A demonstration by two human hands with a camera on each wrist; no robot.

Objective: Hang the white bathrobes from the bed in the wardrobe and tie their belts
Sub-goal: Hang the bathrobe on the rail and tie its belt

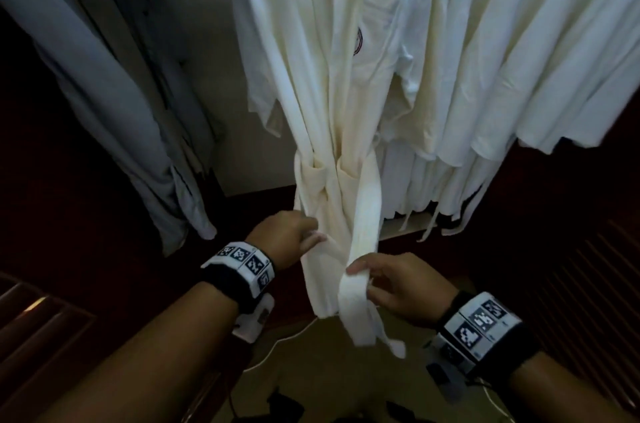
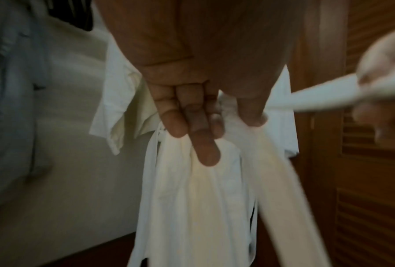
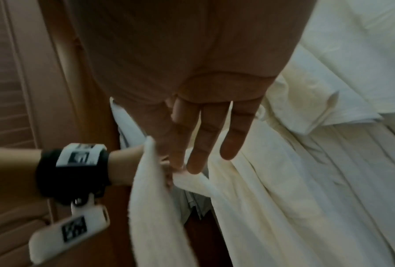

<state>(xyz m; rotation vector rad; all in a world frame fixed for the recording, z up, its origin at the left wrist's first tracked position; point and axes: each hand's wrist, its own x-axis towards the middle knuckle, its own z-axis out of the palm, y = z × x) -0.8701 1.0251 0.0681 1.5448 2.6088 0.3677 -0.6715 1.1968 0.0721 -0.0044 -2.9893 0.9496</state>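
A white bathrobe [image 1: 346, 76] hangs in the middle of the wardrobe with its belt [image 1: 367, 211] wrapped round the waist. My left hand [image 1: 311, 237] grips one belt end close against the robe's front; in the left wrist view the thumb and fingers [image 2: 205, 144] pinch the cloth. My right hand [image 1: 360, 280] pinches the other, wider belt end [image 1: 353, 305] between thumb and forefinger, and the tail hangs below it. In the right wrist view the remaining fingers [image 3: 232, 137] lie fairly straight over the belt end [image 3: 155, 207].
Grey garments [image 1: 104, 93] hang at the left. Several more white robes [image 1: 519, 76] hang close on the right. Dark louvred wooden doors [image 1: 606, 284] flank both sides. A white cable [image 1: 277, 343] lies on the floor below my hands.
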